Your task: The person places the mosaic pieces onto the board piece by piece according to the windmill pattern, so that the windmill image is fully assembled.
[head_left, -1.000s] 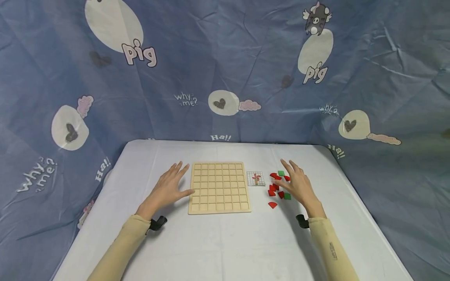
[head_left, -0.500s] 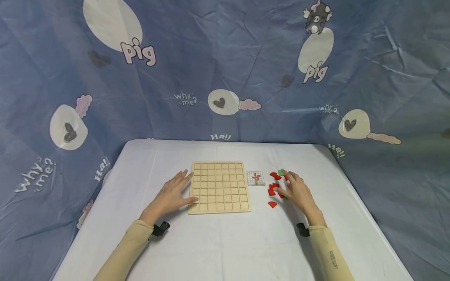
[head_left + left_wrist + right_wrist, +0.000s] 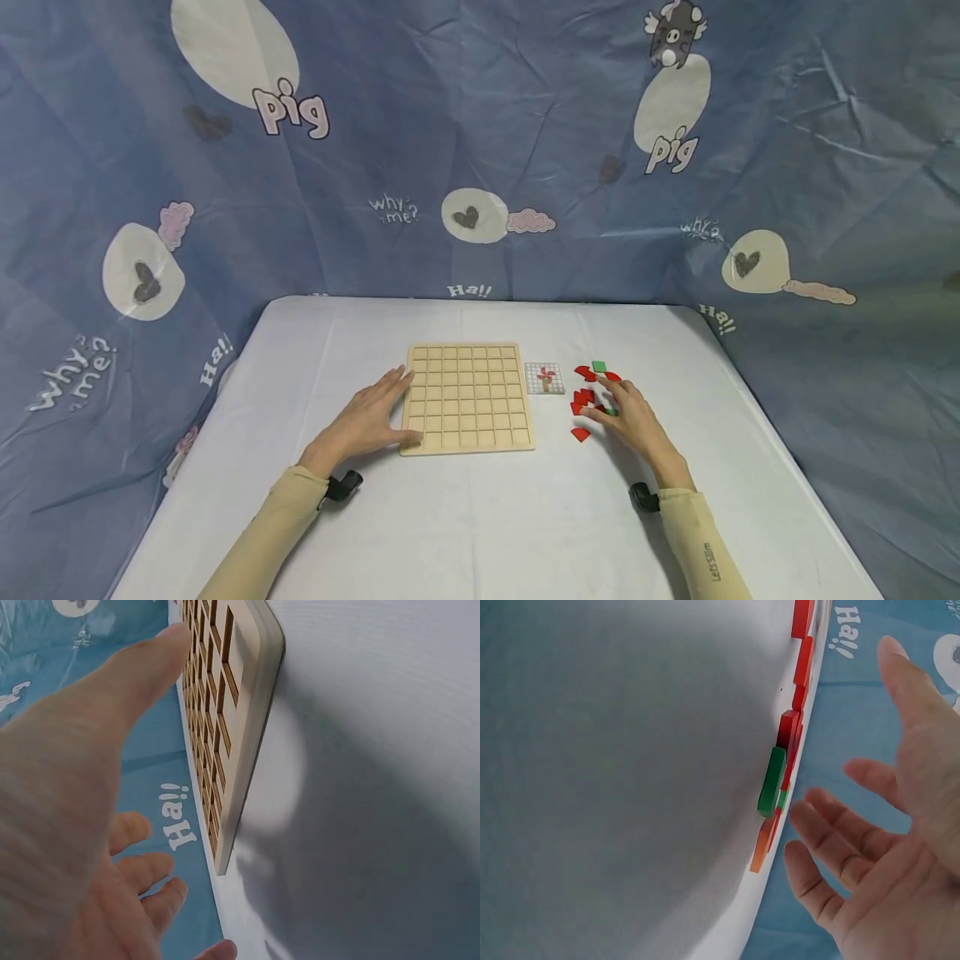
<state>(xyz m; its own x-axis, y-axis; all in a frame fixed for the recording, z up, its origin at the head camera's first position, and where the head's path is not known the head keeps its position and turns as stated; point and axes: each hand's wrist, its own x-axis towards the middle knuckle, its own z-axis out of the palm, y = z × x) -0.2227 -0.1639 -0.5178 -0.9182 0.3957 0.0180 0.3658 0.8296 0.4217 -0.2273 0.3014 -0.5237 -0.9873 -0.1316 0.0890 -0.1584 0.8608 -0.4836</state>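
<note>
A square wooden grid board point(image 3: 468, 400) with shallow square cells lies on the white table, no pieces in its cells. My left hand point(image 3: 362, 423) is at its left edge, fingers spread; in the left wrist view the thumb point(image 3: 150, 671) overlaps the board's cells. My right hand point(image 3: 641, 425) hovers over a loose cluster of small pieces, fingers apart and loosely bent, holding nothing. These include red quarter-round pieces point(image 3: 581, 434) and a green square piece point(image 3: 598, 366). The right wrist view shows another green piece point(image 3: 772, 782) beside red ones, and the fingers clear of them.
Between the board and the pieces lies a small square card point(image 3: 544, 378) with a red flower pattern on a grid. A blue cloth point(image 3: 480, 125) with printed pigs hangs behind the white table point(image 3: 480, 525) and along its sides.
My left hand has shifted right and toward me, onto the board's left edge. My right hand has come down over the pieces, its fingers drawing a little closer together. Board and card stay put.
</note>
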